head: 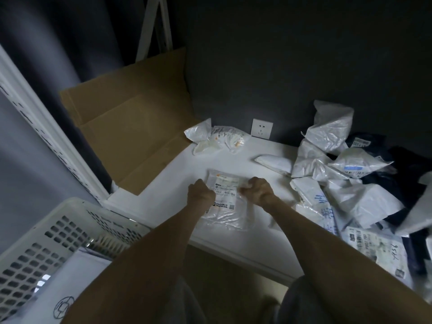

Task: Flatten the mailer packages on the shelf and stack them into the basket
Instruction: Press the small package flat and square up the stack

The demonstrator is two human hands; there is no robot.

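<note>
– White mailer (pixel 225 183) lay flat on the shelf (pixel 233 244) between your hands, long axis pointing away from you; the basket (pixel 58 230) sat near-left, closer to your left hand (pixel 201 192).
– And my grip?
– Left hand and right hand (pixel 256 191) were curled at its side edges, seemingly pinching it; label print was too blurred to read.

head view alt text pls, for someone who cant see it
Two bare hands, left hand and right hand, fingers curled, hold a clear labelled mailer flat on a white shelf. Crumpled mailers pile up to the right; a white basket sits lower left, flattened cardboard behind.
</note>
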